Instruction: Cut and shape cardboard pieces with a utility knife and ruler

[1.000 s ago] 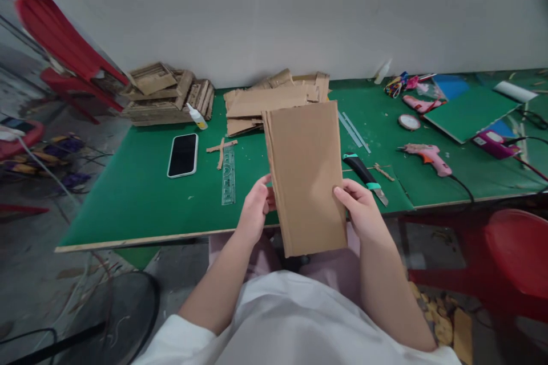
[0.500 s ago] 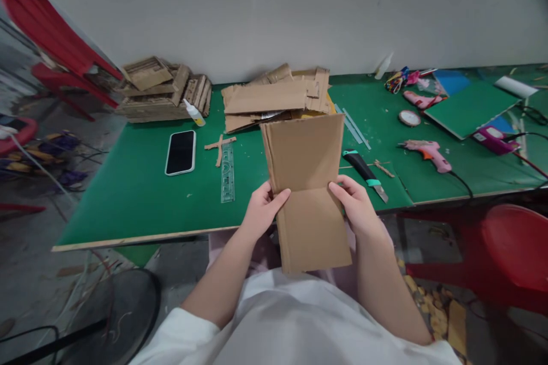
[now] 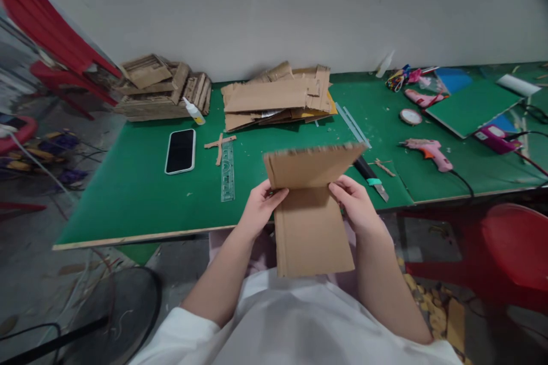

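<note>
A piece of brown cardboard (image 3: 314, 234) is held over the table's front edge, creased across its middle. Its far half is tilted up toward me, and its near half slopes down to my lap. My left hand (image 3: 261, 208) grips the left edge at the crease, thumb on top and fingers underneath. On the right edge my right hand (image 3: 353, 199) pinches the same crease, its thumb also on top. Just beyond the right hand lies a utility knife (image 3: 371, 175) with its blade out, partly covered by the cardboard. A clear green ruler (image 3: 228, 174) lies left of the cardboard.
On the green table (image 3: 141, 199) are a phone (image 3: 180, 151), a glue bottle (image 3: 194, 112), cardboard scraps (image 3: 269, 97) and small crates (image 3: 158, 91). At right lie a pink glue gun (image 3: 430, 153), tape roll (image 3: 411, 117) and green board (image 3: 473, 105). A red stool (image 3: 520, 245) stands at right.
The cardboard's far half has folded up toward me along the crease, uncovering more of the scrap pile and covering the knife's handle end. Both hands keep their grip at the crease.
</note>
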A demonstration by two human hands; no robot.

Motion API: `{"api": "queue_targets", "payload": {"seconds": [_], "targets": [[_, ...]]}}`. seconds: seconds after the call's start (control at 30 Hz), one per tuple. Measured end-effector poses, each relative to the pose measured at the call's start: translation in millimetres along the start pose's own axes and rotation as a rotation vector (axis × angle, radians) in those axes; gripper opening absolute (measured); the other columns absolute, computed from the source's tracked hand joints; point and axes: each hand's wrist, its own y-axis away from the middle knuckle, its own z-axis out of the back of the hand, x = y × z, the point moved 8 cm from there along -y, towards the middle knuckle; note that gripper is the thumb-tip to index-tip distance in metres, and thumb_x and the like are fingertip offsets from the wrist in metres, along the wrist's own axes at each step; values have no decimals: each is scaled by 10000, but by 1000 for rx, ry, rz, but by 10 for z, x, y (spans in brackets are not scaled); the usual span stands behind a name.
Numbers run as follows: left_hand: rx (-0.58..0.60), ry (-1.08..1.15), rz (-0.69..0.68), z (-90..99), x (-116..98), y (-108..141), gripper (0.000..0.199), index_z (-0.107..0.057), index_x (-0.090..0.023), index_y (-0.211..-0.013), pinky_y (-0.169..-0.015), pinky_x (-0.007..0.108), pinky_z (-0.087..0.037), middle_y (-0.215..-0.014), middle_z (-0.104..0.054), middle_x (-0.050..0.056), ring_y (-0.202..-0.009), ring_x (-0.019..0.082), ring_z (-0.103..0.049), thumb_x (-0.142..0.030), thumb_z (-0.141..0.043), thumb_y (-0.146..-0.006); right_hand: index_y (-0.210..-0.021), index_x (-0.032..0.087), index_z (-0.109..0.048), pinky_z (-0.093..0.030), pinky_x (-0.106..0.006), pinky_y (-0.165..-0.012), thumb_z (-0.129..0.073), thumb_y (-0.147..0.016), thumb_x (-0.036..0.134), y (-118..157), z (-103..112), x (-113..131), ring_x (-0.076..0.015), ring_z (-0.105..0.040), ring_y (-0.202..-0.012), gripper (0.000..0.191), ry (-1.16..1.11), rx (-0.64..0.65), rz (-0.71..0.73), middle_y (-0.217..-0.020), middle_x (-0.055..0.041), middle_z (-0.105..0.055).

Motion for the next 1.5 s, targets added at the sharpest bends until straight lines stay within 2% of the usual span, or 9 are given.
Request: {"api": "queue_targets", "payload": {"seconds": [0.2, 0.4, 0.57, 0.7, 0.9, 1.07, 1.2, 1.33, 1.5], "targets": [[13, 113, 91, -21, 113, 9, 354, -661, -180, -1014, -804, 325, -492, -996, -697, 53, -874, 188, -636, -381, -700, -726, -903, 251, -647, -391, -207, -464, -687, -693, 435, 14, -19, -91, -99, -526, -524, 282, -89, -13, -116, -662, 39, -629], [82, 14, -56, -33, -120, 39, 179, -709, -175, -879, -893, 309, -442, -1068, -673, 55, -1058, 226, -575, -268, -640, -742, -883, 277, -693, -481, -281, -724, -676, -716, 327, 35, -68, 73, -181, -607, -979, 174, -37, 103, 98, -1170, -18, -636], [146, 254, 167, -92, -67, 78, 410, -593, -212, -1153, -759, 295, -485, -1120, -643, 58, -967, 218, -612, -371, -551, -778, -791, 268, -724, -479, -353, -800, -626, -750, 345, 48, -22, 190, -229, -590, -1054, 132, 80, 58, 207, -1174, -51, -636], [119, 220, 245, -98, 29, 79, 514, -543, -203, -1179, -753, 303, -494, -1036, -668, 65, -885, 208, -640, -415, -677, -729, -813, 284, -731, -499, -318, -792, -524, -827, 267, 110, -73, 307, -208, -557, -1119, 208, 137, 71, 365, -1269, -19, -577], [55, -31, -40, -40, -107, 128, 314, -640, -175, -954, -770, 265, -490, -916, -691, 33, -858, 172, -630, -354, -724, -710, -1242, 340, -528, -535, -313, -731, -607, -805, 344, 255, -86, 463, -199, -625, -1007, 444, 62, 13, 429, -1233, -44, -609], [132, -245, -304, -141, -425, 324, 178, -670, -215, -976, -816, 258, -490, -966, -700, 29, -918, 161, -637, -241, -641, -802, -912, 291, -696, -550, -319, -755, -704, -737, 258, 414, -105, 611, -188, -673, -866, 179, 166, 37, 528, -886, -1, -727], [215, -244, -475, -222, -642, 416, 239, -672, -235, -1011, -932, 333, -467, -1020, -705, 43, -1013, 194, -629, -239, -687, -773, -916, 292, -701, -519, -426, -883, -712, -731, 275, 490, -162, 661, -221, -663, -941, 186, 157, 108, 605, -902, 1, -731], [185, -235, -658, -207, -766, 470, 208, -695, -261, -988, -920, 389, -475, -950, -726, 37, -913, 196, -658, -284, -682, -781, -930, 301, -687, -482, -464, -951, -704, -741, 276, 535, -226, 727, -210, -669, -927, 191, 161, 159, 651, -912, 10, -728], [133, -317, -785, -216, -843, 569, 272, -689, -303, -1022, -857, 372, -488, -933, -731, 21, -838, 192, -680, -239, -708, -758, -983, 318, -669, -357, -494, -1056, -728, -714, 222, 652, -339, 948, -218, -623, -1037, 292, 497, 155, 781, -979, 15, -716]]}}
